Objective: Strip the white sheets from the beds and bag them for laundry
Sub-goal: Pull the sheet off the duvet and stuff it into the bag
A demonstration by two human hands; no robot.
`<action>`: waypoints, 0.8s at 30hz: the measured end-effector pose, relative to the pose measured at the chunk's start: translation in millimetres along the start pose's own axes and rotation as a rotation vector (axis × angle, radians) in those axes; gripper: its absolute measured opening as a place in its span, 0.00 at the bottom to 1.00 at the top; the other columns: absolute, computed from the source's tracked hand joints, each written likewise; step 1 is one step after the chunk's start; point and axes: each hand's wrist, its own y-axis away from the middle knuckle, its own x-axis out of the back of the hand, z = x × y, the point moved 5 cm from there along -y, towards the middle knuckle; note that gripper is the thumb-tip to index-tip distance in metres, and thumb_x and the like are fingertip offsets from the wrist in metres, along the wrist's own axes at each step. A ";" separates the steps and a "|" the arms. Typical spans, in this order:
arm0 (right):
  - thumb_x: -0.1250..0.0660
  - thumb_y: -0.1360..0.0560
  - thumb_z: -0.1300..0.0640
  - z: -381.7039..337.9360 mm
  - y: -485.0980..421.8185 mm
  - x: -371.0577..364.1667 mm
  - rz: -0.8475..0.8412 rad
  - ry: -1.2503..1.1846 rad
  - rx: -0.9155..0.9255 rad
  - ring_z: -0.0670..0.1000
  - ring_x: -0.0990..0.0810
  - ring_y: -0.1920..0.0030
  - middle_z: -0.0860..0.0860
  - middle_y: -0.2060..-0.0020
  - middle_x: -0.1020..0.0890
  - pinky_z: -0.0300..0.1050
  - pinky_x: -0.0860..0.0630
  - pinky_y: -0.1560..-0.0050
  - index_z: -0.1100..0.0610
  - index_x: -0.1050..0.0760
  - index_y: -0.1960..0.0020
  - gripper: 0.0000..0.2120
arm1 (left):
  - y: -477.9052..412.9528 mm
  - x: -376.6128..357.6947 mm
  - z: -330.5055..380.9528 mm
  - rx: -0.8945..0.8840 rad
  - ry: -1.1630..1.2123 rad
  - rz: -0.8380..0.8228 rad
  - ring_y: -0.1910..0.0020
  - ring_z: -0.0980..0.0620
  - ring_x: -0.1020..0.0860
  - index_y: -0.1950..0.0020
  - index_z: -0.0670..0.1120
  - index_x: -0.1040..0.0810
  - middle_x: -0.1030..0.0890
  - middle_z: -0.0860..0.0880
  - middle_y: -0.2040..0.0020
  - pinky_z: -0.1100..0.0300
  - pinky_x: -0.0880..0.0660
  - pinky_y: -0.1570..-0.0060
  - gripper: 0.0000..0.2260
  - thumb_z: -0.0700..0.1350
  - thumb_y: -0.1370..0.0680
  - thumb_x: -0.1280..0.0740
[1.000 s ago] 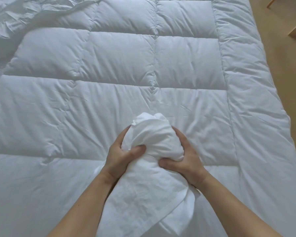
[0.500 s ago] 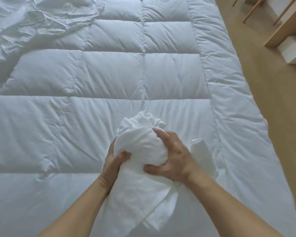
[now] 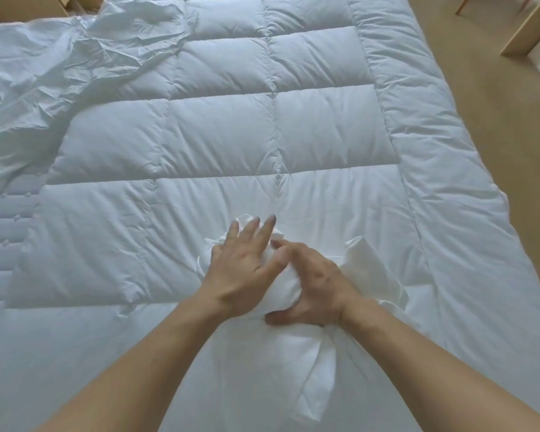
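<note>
A bed fills the view, covered by a white quilted duvet (image 3: 231, 135) stitched into large puffy squares. Tan floor (image 3: 496, 157) runs along its right side, with pale wooden furniture (image 3: 527, 29) at the top right corner. At the left edge a strip of dimpled mattress (image 3: 3, 244) lies bare, and above it a second crumpled sheet (image 3: 75, 73), thin and heavily creased, is heaped over the upper left of the bed.

The bundled white sheet (image 3: 293, 363) sits on the near middle of the duvet, directly in front of the person. It is wadded into a tight rounded ball at the top, and below the ball looser cloth falls toward the camera in soft folds, ending in a hemmed flap. Another fold sticks up just to the right of the ball.

The left hand (image 3: 240, 269) lies flat on top of the ball, its fingers straight and slightly spread, pressing down. The right hand (image 3: 318, 285) clamps the ball from the right side, fingers curled over it and the thumb hooked underneath. The two hands touch at the fingertips.
</note>
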 end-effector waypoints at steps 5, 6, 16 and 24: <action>0.27 0.49 0.25 8.0 11.2 13.4 0.059 0.166 -0.231 0.44 0.37 0.27 0.39 0.25 0.35 0.44 0.43 0.28 0.41 0.47 0.22 0.61 | -29.4 -25.8 -3.7 0.113 -0.229 0.079 0.37 0.43 0.25 0.38 0.56 0.23 0.19 0.49 0.43 0.44 0.34 0.37 0.25 0.61 0.20 0.55; 0.28 0.46 0.24 2.4 15.3 13.8 0.052 0.250 -0.244 0.45 0.41 0.24 0.40 0.24 0.38 0.50 0.46 0.26 0.42 0.47 0.22 0.59 | -31.6 -28.4 -7.8 0.132 -0.247 0.069 0.40 0.43 0.24 0.44 0.54 0.21 0.18 0.49 0.45 0.44 0.33 0.40 0.24 0.60 0.20 0.55; 0.54 0.23 0.29 -86.2 84.8 -24.0 0.573 0.201 -0.530 0.52 0.49 0.20 0.56 0.22 0.37 0.57 0.54 0.21 0.56 0.41 0.21 0.41 | -11.4 -45.4 -21.3 0.252 -0.371 0.093 0.46 0.45 0.25 0.57 0.53 0.23 0.20 0.50 0.56 0.49 0.38 0.53 0.22 0.57 0.20 0.55; 0.53 0.26 0.25 6.1 63.4 -39.9 0.606 0.264 -0.706 0.56 0.62 0.20 0.52 0.19 0.52 0.60 0.62 0.23 0.43 0.40 0.21 0.39 | -19.4 -46.3 -49.9 0.296 -0.257 0.048 0.54 0.45 0.30 0.56 0.52 0.23 0.17 0.47 0.51 0.47 0.38 0.50 0.20 0.57 0.22 0.53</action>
